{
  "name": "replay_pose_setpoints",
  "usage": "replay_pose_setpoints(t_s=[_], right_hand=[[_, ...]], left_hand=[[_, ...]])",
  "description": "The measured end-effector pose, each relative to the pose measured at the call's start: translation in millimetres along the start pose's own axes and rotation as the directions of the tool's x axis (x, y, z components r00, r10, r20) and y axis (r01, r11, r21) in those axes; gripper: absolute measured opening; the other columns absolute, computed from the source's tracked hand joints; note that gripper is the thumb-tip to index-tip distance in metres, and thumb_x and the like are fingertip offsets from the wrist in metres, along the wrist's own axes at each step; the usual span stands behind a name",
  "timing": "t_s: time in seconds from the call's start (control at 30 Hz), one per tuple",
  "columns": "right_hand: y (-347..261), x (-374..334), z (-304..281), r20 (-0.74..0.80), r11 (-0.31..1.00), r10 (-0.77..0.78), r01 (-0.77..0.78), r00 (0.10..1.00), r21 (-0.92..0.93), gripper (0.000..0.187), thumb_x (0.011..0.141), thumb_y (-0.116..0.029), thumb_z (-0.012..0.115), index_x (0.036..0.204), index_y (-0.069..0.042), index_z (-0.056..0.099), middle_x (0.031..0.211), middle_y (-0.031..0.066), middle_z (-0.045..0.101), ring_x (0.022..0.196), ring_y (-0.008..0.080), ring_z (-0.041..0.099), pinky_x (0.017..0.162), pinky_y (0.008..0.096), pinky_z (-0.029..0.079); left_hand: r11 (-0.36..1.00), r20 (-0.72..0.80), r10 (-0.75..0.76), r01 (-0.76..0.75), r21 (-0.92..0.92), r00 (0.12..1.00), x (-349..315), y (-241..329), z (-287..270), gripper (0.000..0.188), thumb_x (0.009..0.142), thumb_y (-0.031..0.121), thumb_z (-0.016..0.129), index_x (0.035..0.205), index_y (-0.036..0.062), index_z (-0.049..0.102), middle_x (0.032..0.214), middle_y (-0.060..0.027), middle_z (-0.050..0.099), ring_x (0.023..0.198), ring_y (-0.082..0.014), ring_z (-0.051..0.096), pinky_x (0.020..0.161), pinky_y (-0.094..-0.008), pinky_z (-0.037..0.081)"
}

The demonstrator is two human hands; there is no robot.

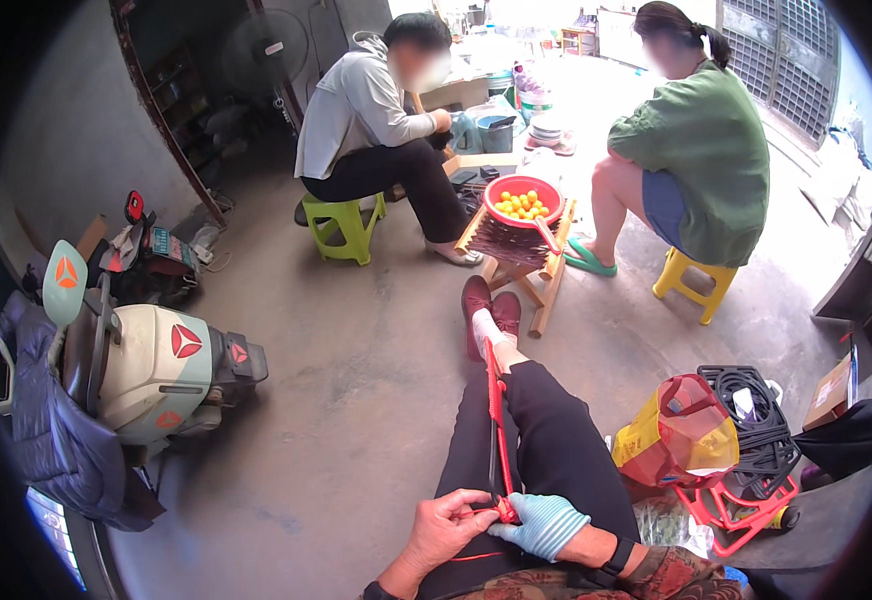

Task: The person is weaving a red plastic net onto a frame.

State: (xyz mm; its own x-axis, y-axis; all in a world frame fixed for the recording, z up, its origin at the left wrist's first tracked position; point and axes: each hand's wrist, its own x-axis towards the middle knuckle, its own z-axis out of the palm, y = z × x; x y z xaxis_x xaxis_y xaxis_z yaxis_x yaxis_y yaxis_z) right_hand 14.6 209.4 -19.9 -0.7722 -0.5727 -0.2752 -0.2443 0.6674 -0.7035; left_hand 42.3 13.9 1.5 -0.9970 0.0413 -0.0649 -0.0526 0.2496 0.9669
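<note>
Over my lap, the bare fingers of my left hand (446, 528) pinch a red cord at a small red knotted bundle (505, 510). My right hand (550, 524), in a light blue and white striped glove, closes on the same bundle from the other side. From there red cord (501, 440) runs taut between my legs toward my crossed feet, thicker and braided-looking near the shin. A dark strand (495, 462) lies alongside it. How the far end is fastened near my ankle is too small to tell. A loose red end trails below my left hand.
Ahead, a folding wooden stool (516, 245) bears a red basin (523, 183) of orange fruit. Two people sit on a green stool (339, 232) and a yellow stool (691, 282). A scooter (151, 370) stands left. A red-yellow bag (671, 440) and a rack of black cord (751, 425) lie right.
</note>
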Motion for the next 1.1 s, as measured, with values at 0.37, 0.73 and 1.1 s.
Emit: replay_pose_setpoints(t_s=[0.37, 0.73, 1.1], right_hand=[[-12.5, -9.0, -7.1, -0.123, 0.996, 0.059, -0.067, 0.991, -0.062, 0.048, 0.093, -0.050, 0.061, 0.097, -0.001, 0.058, 0.073, 0.0250, 0.065, 0.071, 0.0436, 0.066, 0.064, 0.0506, 0.052], [-20.4, -18.7, -1.8, -0.391, 0.999, -0.025, 0.013, 0.920, -0.034, 0.035, 0.091, -0.040, 0.066, 0.090, -0.006, 0.057, 0.070, 0.0203, 0.064, 0.067, 0.0411, 0.065, 0.060, 0.0490, 0.051], [-9.4, -21.3, -42.0, -0.277, 0.646, 0.223, 0.071, 0.935, 0.760, 0.038, 0.092, -0.037, 0.070, 0.106, -0.003, 0.061, 0.073, 0.0048, 0.062, 0.066, 0.0215, 0.064, 0.062, 0.0361, 0.052]], left_hand=[[0.998, 0.065, 0.051, -0.047, -0.047, 0.997, -25.2, 7.0, 10.1, 0.019, 0.098, 0.017, 0.064, 0.091, 0.0005, 0.071, 0.062, 0.0026, 0.054, 0.056, -0.0027, 0.046, 0.052, -0.0214, 0.037], [0.895, 0.236, -0.175, 0.254, -0.366, 0.956, -37.5, 20.6, 4.0, 0.028, 0.105, 0.024, 0.052, 0.105, 0.0014, 0.068, 0.063, 0.0043, 0.050, 0.054, -0.0018, 0.042, 0.049, -0.0196, 0.034], [0.513, 0.350, 0.192, 0.211, -0.832, 0.917, -42.9, 28.7, -34.6, 0.029, 0.101, 0.018, 0.052, 0.117, -0.0045, 0.062, 0.128, -0.0230, 0.056, 0.105, -0.0304, 0.065, 0.072, -0.0301, 0.060]])
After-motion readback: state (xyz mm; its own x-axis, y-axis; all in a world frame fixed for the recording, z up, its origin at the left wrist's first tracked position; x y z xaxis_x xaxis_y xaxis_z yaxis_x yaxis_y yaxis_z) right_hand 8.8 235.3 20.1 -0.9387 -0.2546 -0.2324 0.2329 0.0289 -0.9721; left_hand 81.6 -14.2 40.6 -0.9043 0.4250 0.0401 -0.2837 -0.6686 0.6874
